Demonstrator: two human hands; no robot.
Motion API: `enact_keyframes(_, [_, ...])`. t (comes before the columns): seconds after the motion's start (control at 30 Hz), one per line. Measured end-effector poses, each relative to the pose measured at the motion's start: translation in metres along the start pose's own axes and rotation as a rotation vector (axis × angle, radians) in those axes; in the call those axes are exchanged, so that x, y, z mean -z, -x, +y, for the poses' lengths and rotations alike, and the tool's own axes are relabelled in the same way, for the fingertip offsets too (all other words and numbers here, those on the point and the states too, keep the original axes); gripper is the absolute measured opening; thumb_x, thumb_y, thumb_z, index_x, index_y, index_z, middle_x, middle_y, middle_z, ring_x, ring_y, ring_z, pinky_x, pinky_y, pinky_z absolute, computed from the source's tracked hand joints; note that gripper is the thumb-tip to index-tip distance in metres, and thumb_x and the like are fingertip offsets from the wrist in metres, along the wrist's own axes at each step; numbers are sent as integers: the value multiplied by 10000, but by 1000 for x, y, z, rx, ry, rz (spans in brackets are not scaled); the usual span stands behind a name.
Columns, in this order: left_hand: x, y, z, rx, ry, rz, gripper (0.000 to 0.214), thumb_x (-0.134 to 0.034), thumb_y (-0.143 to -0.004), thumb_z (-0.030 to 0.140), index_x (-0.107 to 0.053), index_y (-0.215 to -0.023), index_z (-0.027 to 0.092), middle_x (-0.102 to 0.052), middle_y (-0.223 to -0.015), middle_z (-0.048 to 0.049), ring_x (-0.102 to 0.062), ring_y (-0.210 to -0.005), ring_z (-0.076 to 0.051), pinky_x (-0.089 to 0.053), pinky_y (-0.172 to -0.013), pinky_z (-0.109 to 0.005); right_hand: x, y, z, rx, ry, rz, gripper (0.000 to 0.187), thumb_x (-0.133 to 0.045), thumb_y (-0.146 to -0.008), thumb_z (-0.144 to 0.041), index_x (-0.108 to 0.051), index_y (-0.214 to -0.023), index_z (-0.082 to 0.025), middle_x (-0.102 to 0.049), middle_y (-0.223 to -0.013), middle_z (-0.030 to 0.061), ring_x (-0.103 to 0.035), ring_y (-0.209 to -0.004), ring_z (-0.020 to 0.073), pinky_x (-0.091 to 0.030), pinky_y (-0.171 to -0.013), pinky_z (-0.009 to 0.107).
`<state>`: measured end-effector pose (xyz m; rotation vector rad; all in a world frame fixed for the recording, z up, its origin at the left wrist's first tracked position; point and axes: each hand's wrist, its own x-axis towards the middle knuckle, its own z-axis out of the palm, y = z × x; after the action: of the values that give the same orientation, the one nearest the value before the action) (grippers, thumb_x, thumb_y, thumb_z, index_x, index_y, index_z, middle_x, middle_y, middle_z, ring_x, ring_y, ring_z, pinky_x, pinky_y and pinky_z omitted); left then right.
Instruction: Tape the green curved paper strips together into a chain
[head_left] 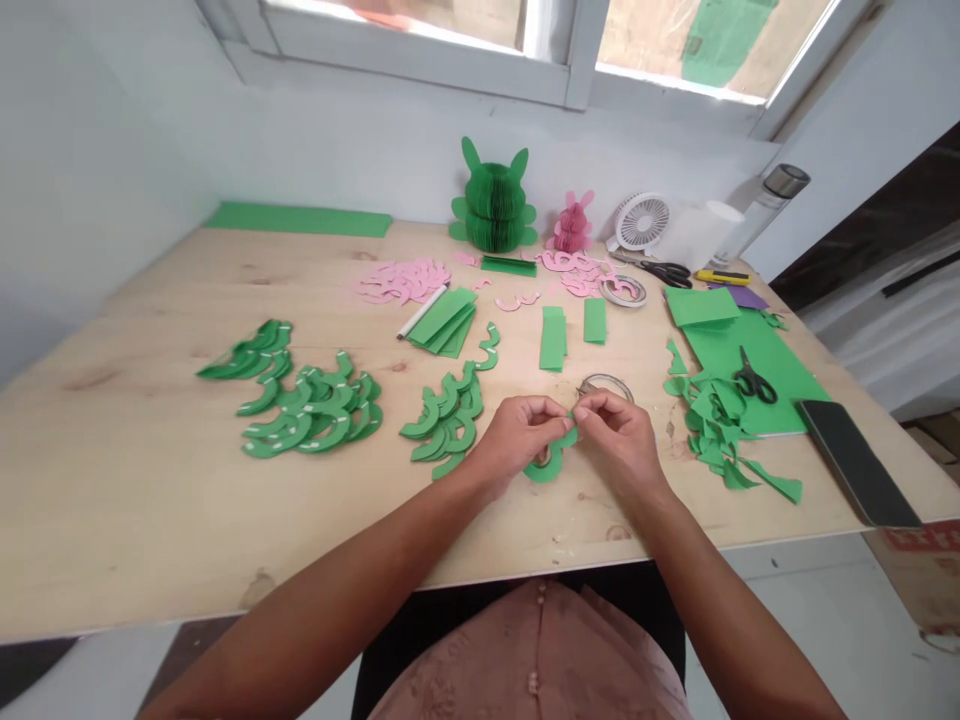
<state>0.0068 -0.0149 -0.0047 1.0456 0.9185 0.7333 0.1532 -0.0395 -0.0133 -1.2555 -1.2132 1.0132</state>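
My left hand (529, 437) pinches the upper end of a green curved paper cutout (551, 468) near the front of the table. Fingertips of my right hand (615, 432) are closed at the same end, almost meeting the left ones. Whatever lies between the right fingertips is too small to make out. Just behind the right hand lies a roll of tape (611, 380), partly hidden by it. To the left of my hands is a loose pile of green curved cutouts (450, 420). Farther left, a larger heap of similar pieces (315, 415) carries small white strips.
Green scraps (712, 420), black scissors (752, 380) on green sheets and a phone (855, 460) lie right. Behind are green rectangles (446, 320), pink cutouts (405, 281), another tape roll (623, 291), a green paper honeycomb figure (495, 205), a pink one (573, 222) and a fan (643, 221).
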Motion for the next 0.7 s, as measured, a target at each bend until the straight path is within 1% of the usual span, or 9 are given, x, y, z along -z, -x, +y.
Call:
enact_keyframes(0.17, [0, 0, 0, -21, 3, -3, 191, -674, -650, 319, -603, -648, 142, -569, -554, 15, -413, -388, -47, -305, -385, -182, 0, 0, 0, 18, -3, -6, 79, -627, -744, -230, -613, -680, -185, -546, -656, -15, -483, -596, 104, -382, -544, 232])
enact_keyframes(0.33, [-1, 2, 1, -26, 19, 26, 168, -670, -660, 299, -612, -677, 143, -564, -562, 27, -421, -377, -40, -314, -395, -185, 1, 0, 3, 19, 7, 25, 75, -642, -741, -235, -617, -686, -191, -555, -679, -15, -490, -628, 111, -384, -575, 238])
enact_keyframes(0.47, [0, 2, 0, -26, 18, 34, 161, -663, -665, 298, -612, -669, 146, -542, -531, 38, -413, -369, -42, -311, -392, -185, 1, 1, 1, 17, 11, 45, 82, -646, -744, -249, -620, -693, -191, -555, -674, -16, -485, -626, 114, -375, -582, 247])
enact_keyframes(0.57, [0, 1, 2, -27, 23, 57, 137, -661, -657, 274, -609, -657, 147, -552, -543, 36, -413, -374, -38, -311, -394, -181, 1, 1, -2, 17, 9, 132, 101, -652, -744, -268, -624, -696, -184, -560, -657, -16, -489, -623, 115, -379, -601, 257])
enact_keyframes(0.7, [2, 1, 5, -44, 52, 142, 148, -676, -636, 277, -600, -648, 150, -539, -513, 50, -411, -367, -36, -313, -397, -175, 4, -2, -3, 51, -33, 339, 148, -657, -736, -313, -623, -692, -177, -565, -620, -22, -487, -584, 110, -389, -598, 263])
